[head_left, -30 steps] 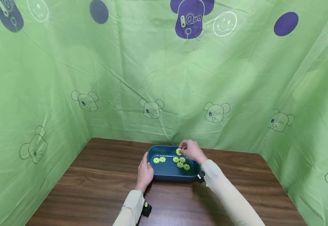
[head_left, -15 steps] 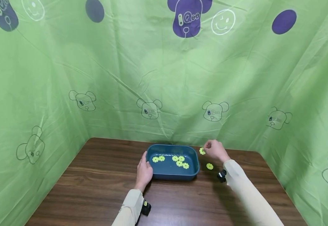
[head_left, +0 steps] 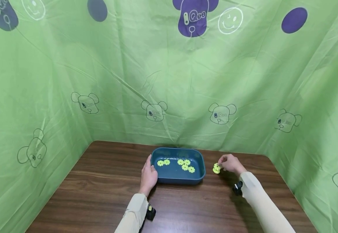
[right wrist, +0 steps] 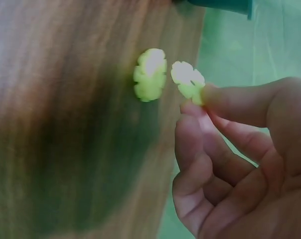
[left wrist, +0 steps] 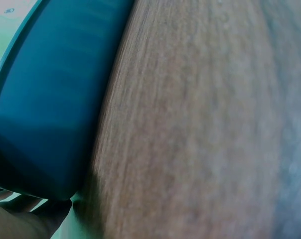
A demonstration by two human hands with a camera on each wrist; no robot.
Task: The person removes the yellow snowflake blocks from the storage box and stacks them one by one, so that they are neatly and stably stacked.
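My right hand [head_left: 230,162] pinches a yellow-green flower-shaped piece [right wrist: 185,74] between thumb and fingertips, right of the tray. Just past it, a second flower-shaped piece [right wrist: 150,74] lies flat on the wooden table; the two overlap in the head view. The dark blue rectangular tray [head_left: 174,181] stands at the back middle of the table. Against its left side rests my left hand [head_left: 149,177], fingers stretched along the outer wall. Inside the tray, several like pieces [head_left: 184,167] lie on the bottom, two at the left and a cluster right of centre.
The brown wooden table [head_left: 99,187] runs back to a green cloth [head_left: 186,129] printed with bear faces, which also hangs at the left and right sides. A black camera is strapped to each wrist.
With the flower-shaped piece pinched, my right hand has moved from over the tray out to the right, then down toward the piece on the table. My left hand stays at the tray.
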